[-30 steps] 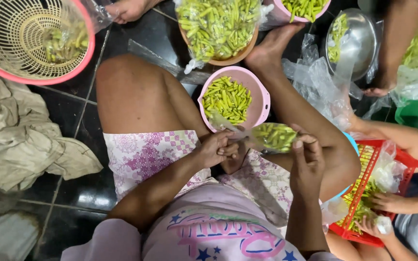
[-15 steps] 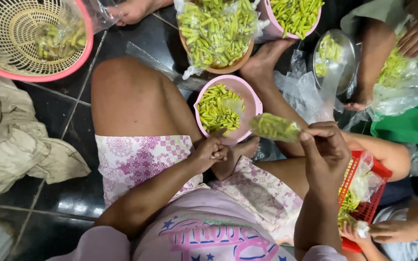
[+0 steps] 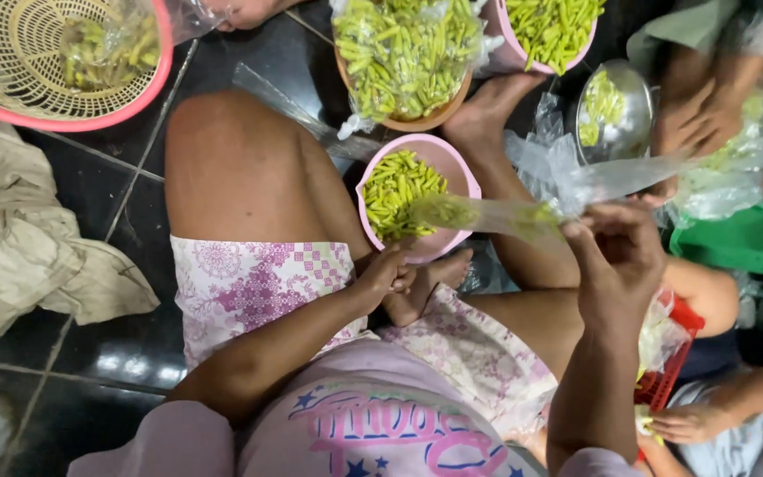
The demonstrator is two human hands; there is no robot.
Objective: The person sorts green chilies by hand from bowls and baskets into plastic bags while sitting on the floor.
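My right hand (image 3: pixel 615 256) is raised at the right and pinches the top of a clear plastic bag of green chillies (image 3: pixel 479 215). The bag swings blurred above the pink bowl (image 3: pixel 463 181), which holds more green chillies (image 3: pixel 399 190) and sits between my legs. My left hand (image 3: pixel 389 274) rests low with curled fingers by the bowl's near rim and my foot. Nothing shows in it.
A pink colander (image 3: pixel 134 106) with bagged chillies stands far left, a brown bowl (image 3: pixel 404 119) heaped with chillies and another pink bowl (image 3: pixel 509 53) at the top. Other people's hands (image 3: pixel 699 115) work by a steel bowl (image 3: pixel 633 97). Also here: red basket (image 3: pixel 677 371), beige cloth (image 3: pixel 28 247).
My right hand has lifted the bag of chillies up and to the right, away from my left hand. The left hand let go and stayed by the bowl.
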